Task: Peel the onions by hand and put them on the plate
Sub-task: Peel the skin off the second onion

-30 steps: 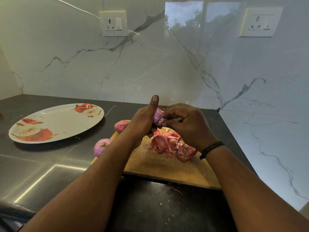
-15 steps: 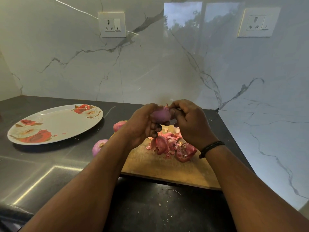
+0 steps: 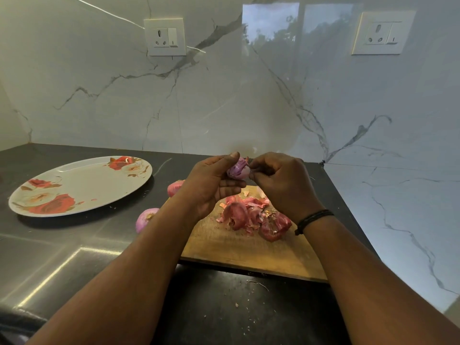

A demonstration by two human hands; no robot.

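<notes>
Table: dark, glossy top, set into a corner of marble-patterned wall. Carried directly on it:
- Plate, oval, white with red rose print, placed at the left, well apart from the board.
- Wooden cutting board, laid at the centre-right; a heap of reddish onion skins is piled on it.
- Two onions, found on the table just beside the board's left edge.
- Small skin flakes, scattered near the front.

Glossy marble wall, wooden board
</notes>
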